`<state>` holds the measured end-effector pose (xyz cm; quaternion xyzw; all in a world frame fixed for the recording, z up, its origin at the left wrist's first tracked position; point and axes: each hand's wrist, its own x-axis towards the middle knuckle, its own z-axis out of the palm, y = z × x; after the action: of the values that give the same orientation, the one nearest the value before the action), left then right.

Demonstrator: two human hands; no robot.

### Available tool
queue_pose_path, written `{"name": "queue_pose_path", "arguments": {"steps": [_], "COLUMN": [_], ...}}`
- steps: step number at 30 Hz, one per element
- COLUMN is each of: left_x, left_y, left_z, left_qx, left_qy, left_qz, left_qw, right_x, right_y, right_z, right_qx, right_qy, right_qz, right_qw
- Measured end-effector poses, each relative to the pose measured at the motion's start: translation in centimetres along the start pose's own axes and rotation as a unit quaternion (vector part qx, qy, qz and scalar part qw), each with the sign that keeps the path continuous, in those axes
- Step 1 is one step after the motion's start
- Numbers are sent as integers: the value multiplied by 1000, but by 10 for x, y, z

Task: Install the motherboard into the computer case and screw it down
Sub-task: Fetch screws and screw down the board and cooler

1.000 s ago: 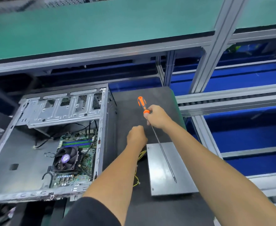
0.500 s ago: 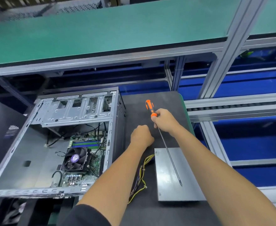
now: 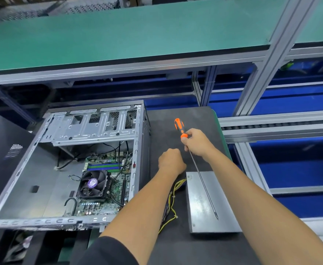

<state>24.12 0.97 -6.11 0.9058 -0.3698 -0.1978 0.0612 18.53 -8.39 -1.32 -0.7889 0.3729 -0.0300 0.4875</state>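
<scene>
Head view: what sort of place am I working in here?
Likely an electronics assembly line: a green-matted shelf on aluminium framing, a roller conveyor, and an open computer case on the bench.

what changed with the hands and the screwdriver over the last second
Hardly anything: only the camera view shifted. The right hand still grips the screwdriver, its tip over the grey metal box; the left hand stays curled beside it. The motherboard lies untouched in the computer case.

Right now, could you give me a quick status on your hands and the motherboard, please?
Right hand grips screwdriver. Left hand fisted, contents unseen. Motherboard sits in case. Nothing blocking.
</scene>
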Motion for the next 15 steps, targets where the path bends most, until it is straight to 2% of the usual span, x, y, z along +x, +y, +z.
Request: {"name": "queue_pose_path", "arguments": {"steps": [9, 15], "left_x": [-2, 1], "left_y": [3, 18], "left_z": [-5, -40], "left_qx": [-52, -254], "left_qy": [-9, -1], "left_qz": [-10, -15], "left_qw": [999, 967], "right_x": [-1, 5], "right_y": [-2, -24], "right_z": [1, -12], "right_qx": [2, 36], "right_qy": [3, 47], "right_qz": [2, -35], "right_qw": [1000, 998]}}
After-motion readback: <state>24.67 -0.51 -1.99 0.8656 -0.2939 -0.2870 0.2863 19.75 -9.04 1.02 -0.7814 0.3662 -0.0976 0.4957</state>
